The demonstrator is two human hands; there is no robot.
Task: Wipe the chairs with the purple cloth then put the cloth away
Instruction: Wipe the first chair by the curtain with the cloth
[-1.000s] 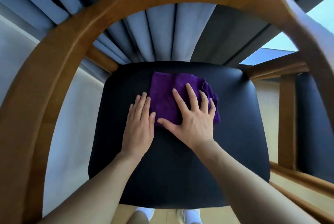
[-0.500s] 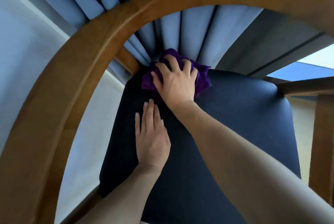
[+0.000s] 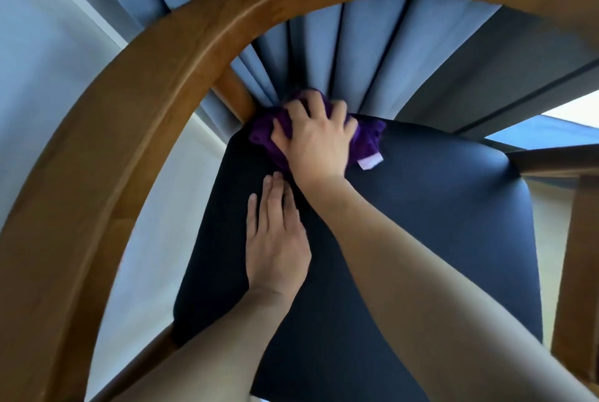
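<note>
A wooden chair with a curved backrest [image 3: 155,84] and a black padded seat [image 3: 437,223] fills the view. The purple cloth [image 3: 368,139] lies bunched at the seat's far left corner, with a white label sticking out on its right. My right hand [image 3: 316,142] lies on top of the cloth, fingers bent over it and pressing it onto the seat. My left hand [image 3: 275,239] rests flat on the seat just behind, fingers straight, holding nothing.
Blue-grey curtains [image 3: 356,51] hang right behind the chair. A white wall [image 3: 48,61] is at the left. A second wooden chair frame [image 3: 577,239] stands close on the right.
My right hand has pushed the cloth from the seat's middle to the far left corner, and a white label now shows. My left hand has stayed flat on the seat.
</note>
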